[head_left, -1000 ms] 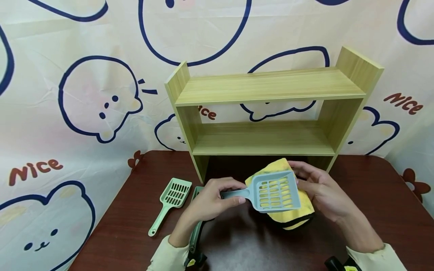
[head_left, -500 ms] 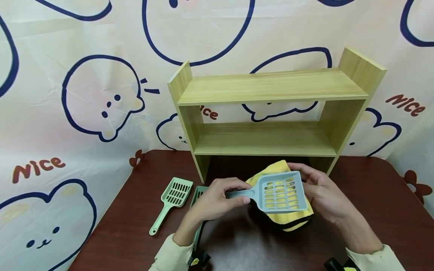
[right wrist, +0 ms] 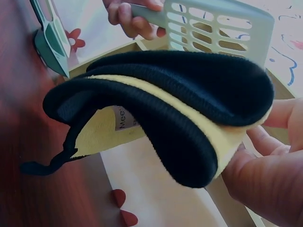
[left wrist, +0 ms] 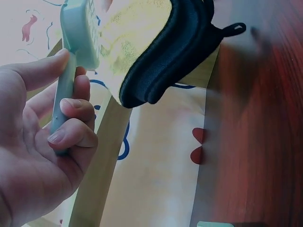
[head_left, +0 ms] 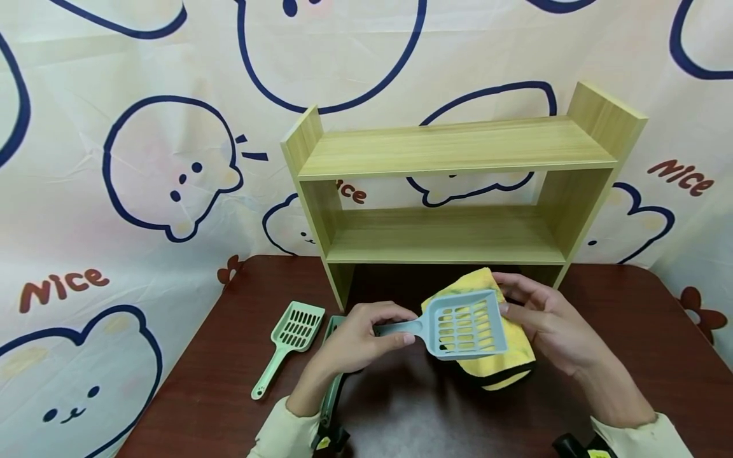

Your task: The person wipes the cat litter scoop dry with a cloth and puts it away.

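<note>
My left hand [head_left: 363, 337] grips the handle of a light blue slotted litter scoop [head_left: 433, 327], with fingers curled round it in the left wrist view. Behind the scoop's head, a folded yellow cleaning cloth [head_left: 504, 366] with black edging shows through the slots. My right hand [head_left: 552, 324] pinches this cloth at its right side, thumb in front. The right wrist view shows the cloth's thick black edges [right wrist: 180, 142], a small label [right wrist: 124, 118] and a black hanging loop [right wrist: 42, 168]. Both things are held up above the dark table.
A pale green slotted scoop [head_left: 280, 352] lies on the table [head_left: 212, 381] at the left. Another, darker green scoop [head_left: 331, 401] is partly hidden behind my left forearm. At the back stands a light wooden shelf [head_left: 452, 149], before a printed curtain [head_left: 63, 210].
Over the last half second the scoop and my left hand have shifted slightly left, while the cloth in my right hand has moved a little right behind it. Both grips stay the same.
</note>
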{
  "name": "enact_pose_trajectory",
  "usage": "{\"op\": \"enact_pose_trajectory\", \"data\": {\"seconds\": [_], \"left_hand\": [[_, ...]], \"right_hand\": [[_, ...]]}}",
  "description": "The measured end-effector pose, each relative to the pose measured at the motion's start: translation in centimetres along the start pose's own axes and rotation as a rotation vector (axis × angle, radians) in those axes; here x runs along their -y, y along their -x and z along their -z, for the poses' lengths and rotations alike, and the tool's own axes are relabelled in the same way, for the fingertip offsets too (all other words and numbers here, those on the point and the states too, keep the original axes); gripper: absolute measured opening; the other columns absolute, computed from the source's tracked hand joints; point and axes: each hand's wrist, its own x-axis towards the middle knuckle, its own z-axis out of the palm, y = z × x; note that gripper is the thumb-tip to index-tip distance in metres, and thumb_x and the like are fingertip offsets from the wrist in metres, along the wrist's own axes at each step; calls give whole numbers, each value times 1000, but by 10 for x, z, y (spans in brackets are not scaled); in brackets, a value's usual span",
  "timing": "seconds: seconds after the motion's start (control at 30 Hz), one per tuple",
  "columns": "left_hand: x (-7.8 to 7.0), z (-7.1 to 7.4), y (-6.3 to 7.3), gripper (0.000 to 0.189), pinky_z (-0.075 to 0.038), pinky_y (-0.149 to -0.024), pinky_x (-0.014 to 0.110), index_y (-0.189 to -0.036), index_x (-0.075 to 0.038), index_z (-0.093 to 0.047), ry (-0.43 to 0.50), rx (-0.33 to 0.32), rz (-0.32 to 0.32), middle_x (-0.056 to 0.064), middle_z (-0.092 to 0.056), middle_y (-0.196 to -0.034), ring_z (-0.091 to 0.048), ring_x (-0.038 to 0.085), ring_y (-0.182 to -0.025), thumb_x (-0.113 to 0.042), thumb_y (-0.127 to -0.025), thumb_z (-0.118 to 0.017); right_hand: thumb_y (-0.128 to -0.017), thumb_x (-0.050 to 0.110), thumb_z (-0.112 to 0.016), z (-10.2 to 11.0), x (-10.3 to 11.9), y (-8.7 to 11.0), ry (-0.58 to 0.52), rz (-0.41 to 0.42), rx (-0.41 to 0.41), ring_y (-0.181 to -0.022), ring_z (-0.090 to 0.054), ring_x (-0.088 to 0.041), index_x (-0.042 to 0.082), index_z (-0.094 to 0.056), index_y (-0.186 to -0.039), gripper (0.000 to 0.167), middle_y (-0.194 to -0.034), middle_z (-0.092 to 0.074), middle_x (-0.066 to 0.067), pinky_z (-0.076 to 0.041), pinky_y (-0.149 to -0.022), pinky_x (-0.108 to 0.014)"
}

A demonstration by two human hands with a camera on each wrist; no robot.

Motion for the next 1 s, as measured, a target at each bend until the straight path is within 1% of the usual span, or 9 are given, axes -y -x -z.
{"op": "enact_pose_trajectory", "data": {"seconds": [0.13, 0.3, 0.5, 0.67, 0.83, 1.0], "left_hand": [[1, 2, 2, 22, -57, -90, 28, -122, -16, -79, -25, -8, 17, 0, -77, -112, -68, 9, -97, -19, -100, -78], [2, 6, 3, 22, -56, -89, 28, -121, -17, -79, -47, -15, 28, -2, -77, -111, -68, 9, -97, -20, -100, -78], [2, 5, 3, 22, -56, -88, 28, -122, -17, -79, -48, -15, 27, -1, -78, -111, -68, 9, -96, -20, -100, -78], [1, 4, 4, 22, -56, -88, 28, -122, -18, -79, -51, -12, 33, -2, -77, -111, -67, 10, -95, -21, -100, -78], [0, 4, 3, 23, -56, -88, 28, -123, -18, -79, -40, -16, 11, -1, -77, -111, -66, 10, -95, -23, -101, -77], [-3, 2, -1, 23, -57, -90, 28, -123, -14, -78, -25, -25, -23, 2, -78, -111, -67, 9, -96, -20, -101, -77]], "right_hand": [[-110, -1, -53, 4, 5, 3, 12, -11, -23, -109, -76, -17, 15, -50, -154, 48, -130, -66, -4, -65, -82, -35], [-109, -2, -53, 9, 10, 6, 21, 5, -42, -110, -76, -17, 13, -49, -155, 49, -130, -65, -6, -65, -81, -34], [-109, -2, -52, 9, 8, 5, 3, -12, -38, -111, -77, -19, 15, -48, -155, 49, -133, -65, -5, -66, -82, -37], [-110, 0, -53, 2, 3, 3, -4, -40, -20, -112, -76, -21, 15, -46, -154, 47, -134, -65, -5, -66, -83, -40], [-110, 2, -55, -4, 1, 0, 12, -45, -3, -110, -77, -20, 14, -45, -156, 48, -133, -65, -4, -66, -81, -39], [-111, 1, -52, -9, -3, -4, 1, -11, 21, -110, -76, -19, 14, -46, -156, 47, -133, -65, -5, -65, -81, -38]]}}
